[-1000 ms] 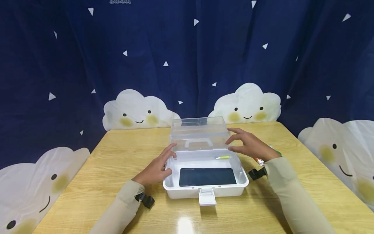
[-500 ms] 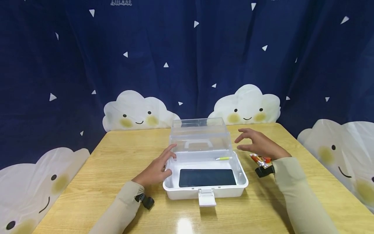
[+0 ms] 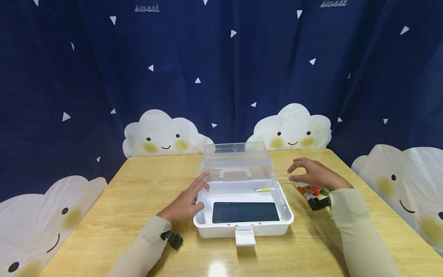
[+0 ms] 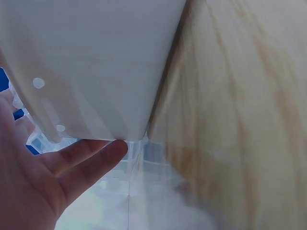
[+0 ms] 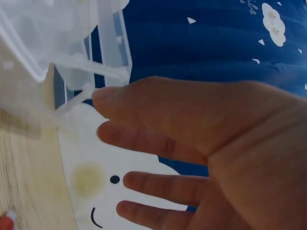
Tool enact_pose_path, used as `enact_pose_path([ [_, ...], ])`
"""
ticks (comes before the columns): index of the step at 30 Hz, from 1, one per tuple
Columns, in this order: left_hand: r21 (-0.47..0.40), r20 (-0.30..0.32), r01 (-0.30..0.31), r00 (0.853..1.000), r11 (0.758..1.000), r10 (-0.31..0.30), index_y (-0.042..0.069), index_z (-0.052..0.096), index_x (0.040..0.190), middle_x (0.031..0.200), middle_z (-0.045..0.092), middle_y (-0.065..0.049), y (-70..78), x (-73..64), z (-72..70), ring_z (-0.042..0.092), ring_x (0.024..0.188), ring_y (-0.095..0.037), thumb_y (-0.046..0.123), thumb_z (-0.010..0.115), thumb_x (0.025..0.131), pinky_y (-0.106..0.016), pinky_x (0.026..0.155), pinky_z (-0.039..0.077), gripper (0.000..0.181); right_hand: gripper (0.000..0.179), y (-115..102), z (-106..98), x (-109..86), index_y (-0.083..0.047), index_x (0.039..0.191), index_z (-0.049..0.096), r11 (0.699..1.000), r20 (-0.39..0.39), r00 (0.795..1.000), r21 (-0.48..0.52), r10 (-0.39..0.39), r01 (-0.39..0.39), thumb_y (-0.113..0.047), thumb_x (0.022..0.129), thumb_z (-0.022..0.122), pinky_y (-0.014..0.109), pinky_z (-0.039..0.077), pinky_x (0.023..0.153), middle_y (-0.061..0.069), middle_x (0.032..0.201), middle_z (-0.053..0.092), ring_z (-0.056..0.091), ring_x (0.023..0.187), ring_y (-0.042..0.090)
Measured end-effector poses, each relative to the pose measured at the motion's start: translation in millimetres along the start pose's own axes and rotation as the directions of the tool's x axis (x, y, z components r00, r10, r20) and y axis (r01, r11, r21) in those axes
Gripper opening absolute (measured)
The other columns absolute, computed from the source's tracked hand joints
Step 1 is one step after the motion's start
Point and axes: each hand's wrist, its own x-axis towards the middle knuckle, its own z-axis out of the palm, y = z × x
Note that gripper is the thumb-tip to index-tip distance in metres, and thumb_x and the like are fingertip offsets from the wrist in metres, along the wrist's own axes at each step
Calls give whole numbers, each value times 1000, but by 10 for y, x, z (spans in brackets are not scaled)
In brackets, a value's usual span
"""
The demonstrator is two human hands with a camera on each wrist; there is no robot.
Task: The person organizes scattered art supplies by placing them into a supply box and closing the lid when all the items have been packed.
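Observation:
A white plastic storage box [image 3: 226, 231] sits with its clear lid [image 3: 237, 154] raised at the back and its front latch [image 3: 245, 235] hanging down. Inside lie a dark flat rectangular thing [image 3: 245, 212] and a yellow-green pen [image 3: 265, 189]. My left hand [image 3: 183, 202] rests along the box's left side, thumb at the rim, other fingers reaching to the back corner; the left wrist view shows those fingertips at the box wall [image 4: 96, 72]. My right hand [image 3: 316, 175] hovers right of the box, fingers spread and loosely bent, holding nothing.
Under and beside my right hand lie an orange-and-white tube-like packet [image 3: 304, 191], a red round thing [image 3: 315, 190] and a green one [image 3: 324, 191], partly hidden. A dark blue curtain [image 3: 221, 69] with clouds hangs behind the wooden table [image 3: 155, 177].
My right hand has moved right, away from the box's lid and right edge, uncovering more of the small things beside it. The left hand stays on the box. The view has tilted slightly up.

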Motion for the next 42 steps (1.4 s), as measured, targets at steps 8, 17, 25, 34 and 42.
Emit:
enact_pose_path([
  [8,15,5,22,1000,1000,-22,21,44,118,160,13,11,-22,-11,22,41,56,-10,1,57,81,-27,56,45,43,43,115,-6,27,-4,114,65,996,62,995,-49,72,-69,-35,86,70,49,48,84,25,126,55,56,96,29],
  [17,27,2,27,1000,999,-27,23,44,117,160,14,10,-28,1,4,37,54,-7,2,57,81,-26,54,43,43,52,226,-8,51,-4,118,63,992,111,987,-56,114,-109,-44,85,67,43,48,78,24,122,57,56,88,24],
  [25,22,-5,10,1000,1000,-10,22,44,117,160,15,6,-38,9,15,36,53,-6,2,57,80,-25,53,42,43,51,356,37,67,-5,115,63,988,135,979,-49,152,-146,-46,85,68,40,47,73,20,114,60,56,84,24],
  [34,23,2,32,999,999,-32,23,44,117,159,13,13,-27,1,11,37,54,-6,1,57,81,-26,54,43,44,45,473,92,84,-3,113,63,989,145,979,-17,145,-144,-39,87,67,38,45,72,13,104,63,55,85,24],
  [42,21,10,41,999,999,-41,23,44,118,159,12,16,-27,-6,15,37,54,-7,3,56,81,-26,55,44,44,50,532,115,80,-3,113,63,987,159,974,-18,159,-158,-43,85,68,37,44,71,10,97,61,54,83,23],
])
